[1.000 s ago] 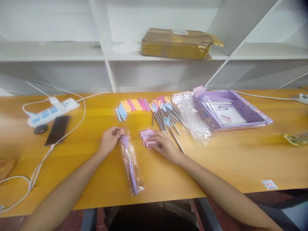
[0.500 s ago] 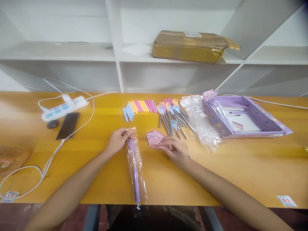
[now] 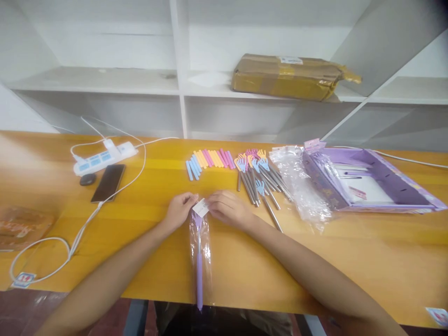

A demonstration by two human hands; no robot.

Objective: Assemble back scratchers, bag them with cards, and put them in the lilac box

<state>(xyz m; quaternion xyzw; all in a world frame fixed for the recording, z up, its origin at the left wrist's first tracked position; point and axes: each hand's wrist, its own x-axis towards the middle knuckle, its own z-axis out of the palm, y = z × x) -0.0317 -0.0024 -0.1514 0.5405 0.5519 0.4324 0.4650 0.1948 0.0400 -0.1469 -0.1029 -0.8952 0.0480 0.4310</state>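
Observation:
A purple back scratcher (image 3: 199,275) lies inside a clear plastic bag (image 3: 207,247), its claw end towards the shelf. My left hand (image 3: 180,211) is closed, pinching the bag's top edge. At the mouth of the bag, my right hand (image 3: 229,209) pinches a small white-faced card (image 3: 200,208) that lies tilted over the top of the claw. The stack of pink cards is not visible now. Beyond my right hand are several back scratchers (image 3: 257,179) with metal rods and blue, yellow or pink claws. Several coloured handle sleeves (image 3: 213,158) lie in a row to their left.
Clear bags (image 3: 301,186) are piled beside a purple display box (image 3: 392,207) on the right. To the left are a power strip (image 3: 105,161), a phone (image 3: 108,183) and white cables (image 3: 75,233). A taped cardboard box (image 3: 287,77) sits on the shelf.
My right hand has moved left from the pink card stack to the bag's opening, bringing one card with it. My left hand still holds the bag. The whole view has shifted slightly.

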